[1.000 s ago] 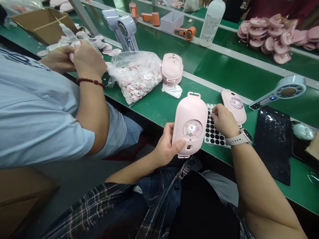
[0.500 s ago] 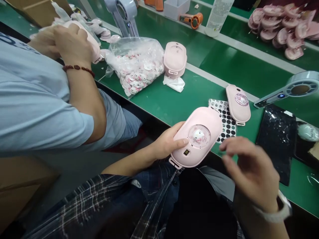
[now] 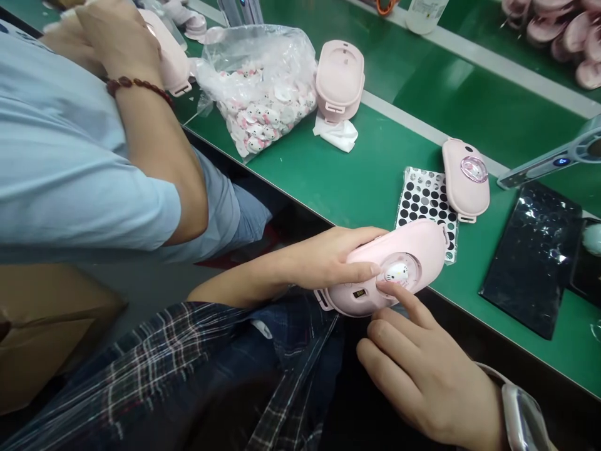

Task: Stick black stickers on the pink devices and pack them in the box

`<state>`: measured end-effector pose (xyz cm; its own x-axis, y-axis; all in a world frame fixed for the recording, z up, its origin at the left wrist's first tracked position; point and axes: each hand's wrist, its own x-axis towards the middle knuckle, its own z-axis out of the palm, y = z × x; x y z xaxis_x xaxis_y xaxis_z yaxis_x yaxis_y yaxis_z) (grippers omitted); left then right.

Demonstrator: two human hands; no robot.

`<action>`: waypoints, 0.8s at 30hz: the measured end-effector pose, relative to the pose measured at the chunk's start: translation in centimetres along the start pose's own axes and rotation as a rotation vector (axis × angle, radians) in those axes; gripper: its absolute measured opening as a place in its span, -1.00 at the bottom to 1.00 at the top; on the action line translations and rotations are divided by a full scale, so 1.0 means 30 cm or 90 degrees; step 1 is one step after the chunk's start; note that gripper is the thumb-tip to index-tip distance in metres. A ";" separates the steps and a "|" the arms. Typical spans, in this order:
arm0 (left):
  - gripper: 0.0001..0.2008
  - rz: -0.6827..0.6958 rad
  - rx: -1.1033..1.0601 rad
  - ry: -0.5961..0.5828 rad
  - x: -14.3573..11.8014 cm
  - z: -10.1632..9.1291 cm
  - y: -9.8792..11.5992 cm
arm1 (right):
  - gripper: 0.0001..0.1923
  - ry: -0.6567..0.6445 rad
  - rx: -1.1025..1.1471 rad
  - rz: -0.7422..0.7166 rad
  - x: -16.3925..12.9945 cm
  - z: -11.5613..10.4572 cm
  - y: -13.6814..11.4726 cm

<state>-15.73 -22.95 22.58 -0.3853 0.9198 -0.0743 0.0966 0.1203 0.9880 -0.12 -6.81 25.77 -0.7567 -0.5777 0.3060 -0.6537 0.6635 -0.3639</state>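
Note:
My left hand [image 3: 335, 260] grips a pink oval device [image 3: 422, 250] lying on its side at the near edge of the green table [image 3: 370, 175]. The device has a round window with a small cat figure [image 3: 398, 272] and a tiny display. My right hand [image 3: 422, 369] is below it, its index fingertip pressing on the device's face beside the cat figure; the other fingers are curled. A white sheet of black round stickers [image 3: 425, 197] lies just behind the device, partly hidden by it.
A second pink device [image 3: 466, 178] lies beside the sticker sheet. A third pink device [image 3: 340, 78] rests on a white cloth. A clear bag of cat figures [image 3: 263, 88] sits left. A black tray [image 3: 530, 257] lies right. A co-worker's arm [image 3: 154, 144] works at left.
My right hand left the sticker sheet, swung down and now presses its index finger on the device. My left hand tilted the device from upright to lying sideways, lower over the table edge.

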 end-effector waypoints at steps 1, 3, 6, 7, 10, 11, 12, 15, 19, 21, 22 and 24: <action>-0.31 0.000 -0.002 0.003 -0.003 0.000 0.002 | -0.64 0.001 0.001 -0.003 0.000 -0.001 0.000; -0.30 0.000 -0.005 0.004 -0.007 0.001 0.004 | -0.64 0.002 0.001 -0.007 -0.001 -0.002 0.001; -0.31 0.006 0.001 0.000 -0.010 0.001 0.002 | -0.64 0.005 -0.003 -0.013 -0.002 0.004 0.003; -0.31 0.007 0.003 -0.001 -0.010 0.002 0.001 | -0.64 0.009 -0.007 -0.013 -0.002 0.006 0.004; -0.32 0.015 0.008 -0.004 -0.010 0.004 -0.001 | -0.63 0.011 -0.018 -0.016 -0.002 0.013 0.003; -0.32 0.018 0.008 -0.004 -0.009 0.005 -0.001 | -0.62 0.011 -0.022 -0.016 -0.001 0.015 0.003; -0.32 0.020 0.008 -0.005 -0.009 0.005 -0.001 | -0.62 0.010 -0.026 -0.016 -0.001 0.016 0.002; -0.33 0.021 0.004 -0.006 -0.007 0.009 -0.002 | -0.62 0.014 -0.033 -0.012 -0.001 0.018 -0.001; -0.32 0.036 -0.004 0.008 -0.007 0.014 -0.010 | -0.63 0.008 -0.057 -0.008 -0.002 0.020 -0.001; -0.31 0.046 -0.016 0.020 -0.007 0.017 -0.017 | -0.63 -0.003 -0.071 -0.011 -0.001 0.021 0.000; -0.30 0.048 -0.022 0.025 -0.008 0.018 -0.021 | -0.62 -0.008 -0.075 -0.011 0.001 0.022 0.001; -0.31 0.049 -0.028 0.036 -0.008 0.019 -0.026 | -0.62 -0.012 -0.077 -0.010 0.004 0.023 0.001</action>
<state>-15.18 -23.05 21.75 -0.4292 0.9032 0.0081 0.0884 0.0331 0.9955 -0.23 -7.18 25.18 -0.7472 -0.5963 0.2934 -0.6621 0.7062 -0.2508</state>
